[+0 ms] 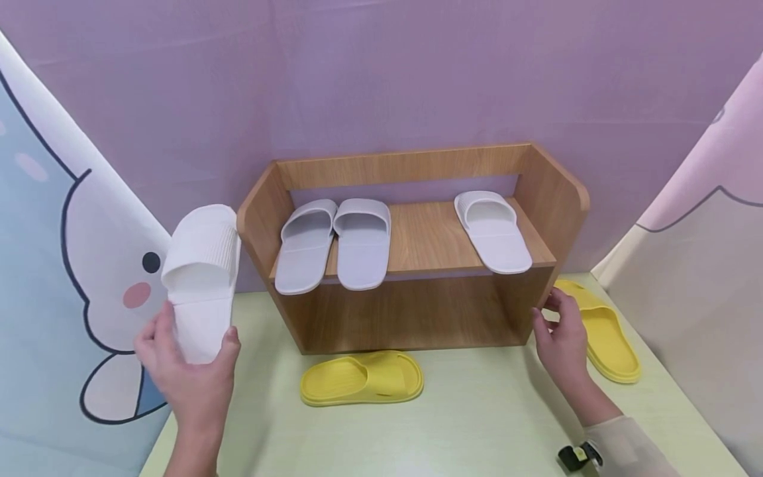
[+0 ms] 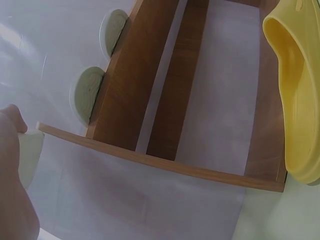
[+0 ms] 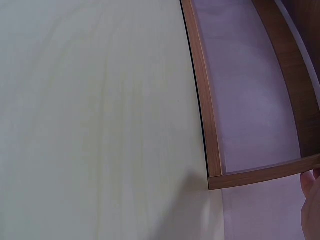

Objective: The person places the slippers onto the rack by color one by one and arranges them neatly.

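My left hand (image 1: 187, 371) grips a white slipper (image 1: 203, 278) by its heel end, toe up, left of the wooden shoe rack (image 1: 429, 235). On the rack's upper shelf lie two pale grey-white slippers (image 1: 306, 248) at the left. One more white slipper (image 1: 495, 232) lies at the right of that shelf, its heel jutting past the front edge. My right hand (image 1: 563, 334) is at the rack's right side panel (image 1: 554, 199), its bent fingertips against the outer side near the front edge. In the left wrist view the held slipper (image 2: 29, 155) is mostly hidden.
A yellow slipper (image 1: 360, 379) lies sideways on the pale green table (image 1: 465, 430) before the rack. Another yellow slipper (image 1: 608, 338) lies right of the rack, partly behind my right hand. A purple cloth (image 1: 405, 79) hangs behind, with printed cloths at both sides.
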Tool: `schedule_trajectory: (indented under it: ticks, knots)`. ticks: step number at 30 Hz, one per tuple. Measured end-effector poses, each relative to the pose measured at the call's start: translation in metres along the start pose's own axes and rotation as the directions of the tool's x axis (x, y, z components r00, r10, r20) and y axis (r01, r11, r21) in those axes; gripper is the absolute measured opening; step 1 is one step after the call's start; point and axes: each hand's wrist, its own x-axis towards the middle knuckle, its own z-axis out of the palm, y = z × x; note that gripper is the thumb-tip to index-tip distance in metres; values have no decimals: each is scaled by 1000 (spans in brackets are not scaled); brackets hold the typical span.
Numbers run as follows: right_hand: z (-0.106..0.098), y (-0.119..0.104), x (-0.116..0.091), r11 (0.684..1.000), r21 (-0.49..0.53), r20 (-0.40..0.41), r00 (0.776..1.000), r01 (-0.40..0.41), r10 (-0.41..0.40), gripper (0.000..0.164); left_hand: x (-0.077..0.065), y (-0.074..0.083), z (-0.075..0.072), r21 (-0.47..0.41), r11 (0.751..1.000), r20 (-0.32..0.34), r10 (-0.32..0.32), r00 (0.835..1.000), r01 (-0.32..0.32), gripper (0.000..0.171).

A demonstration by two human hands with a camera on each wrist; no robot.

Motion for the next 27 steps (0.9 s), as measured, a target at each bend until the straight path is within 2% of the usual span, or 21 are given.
schedule_trajectory:
  ticks: [4, 8, 11, 15, 18, 20, 24, 27]
  knots:
    - [0, 0, 0, 1000, 8, -2, 1000, 3, -3, 54, -1, 12, 0, -39, 999, -53, 27, 998, -29, 93]
    - [0, -1, 0, 1000, 15, -4, 1000, -1, 1, 54, -5, 41, 0, -91, 993, -98, 67, 993, -76, 89]
    - [-1, -1, -1, 1000, 15, -2, 1000, -10, 10, 54, -8, 57, 1, -129, 984, -104, 107, 989, -120, 88]
    - [-1, 0, 0, 1000, 11, -1, 1000, -14, 14, 55, -11, 45, 8, -140, 973, -113, 168, 979, -183, 90]
    - [0, 0, 0, 1000, 10, 0, 1000, -13, 13, 54, -13, 28, 14, -104, 969, -76, 218, 973, -225, 94]
    - [-1, 0, 0, 1000, 8, -1, 1000, -9, 9, 55, -17, 25, 17, -62, 969, -16, 239, 971, -239, 96]
    - [-1, 0, 0, 1000, 4, -3, 1000, -4, 4, 54, -25, 29, 24, -23, 968, 105, 250, 962, -249, 98]
    - [0, 1, 0, 1000, 4, -1, 1000, -3, 3, 54, -29, 36, 30, -35, 969, 167, 247, 954, -245, 100]
